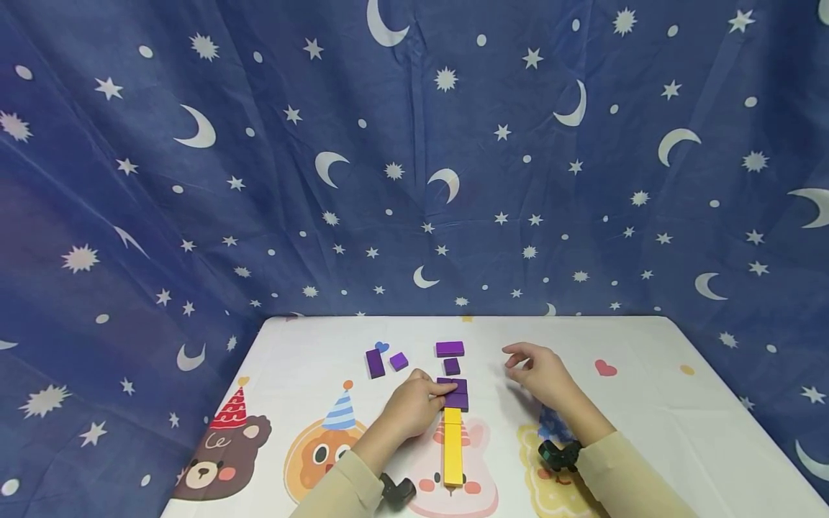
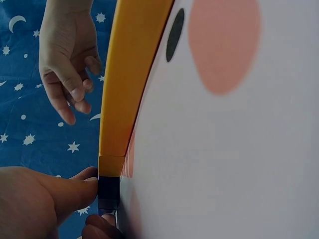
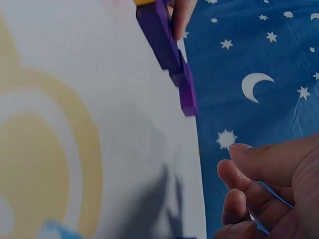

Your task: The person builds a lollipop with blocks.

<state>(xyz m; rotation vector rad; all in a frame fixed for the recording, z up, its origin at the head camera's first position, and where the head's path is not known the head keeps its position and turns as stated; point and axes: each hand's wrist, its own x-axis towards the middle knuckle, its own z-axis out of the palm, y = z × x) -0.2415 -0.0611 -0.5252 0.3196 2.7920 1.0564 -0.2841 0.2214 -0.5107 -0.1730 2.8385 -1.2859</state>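
My left hand (image 1: 414, 404) holds a purple block (image 1: 458, 400) in a tight purple cluster at the far end of a yellow strip (image 1: 452, 453). Its index finger reaches over the top, and its thumb is by the left side. In the left wrist view, the thumb and curled fingers meet the dark purple block (image 2: 108, 191) beside the yellow strip (image 2: 132, 74); part of their contact is hidden. My right hand (image 1: 544, 375) hovers right of the blocks, fingers loosely bent, nothing in it. The right wrist view shows the purple row (image 3: 158, 32) apart from that hand (image 3: 269, 184).
Beyond the cluster lie a small purple block (image 1: 451, 367) and a longer purple block (image 1: 450, 350). To the left are another long purple block (image 1: 375, 363) and a small purple block (image 1: 399, 361). A printed white cloth (image 1: 648, 417) covers the table; a starry curtain (image 1: 492, 180) hangs behind.
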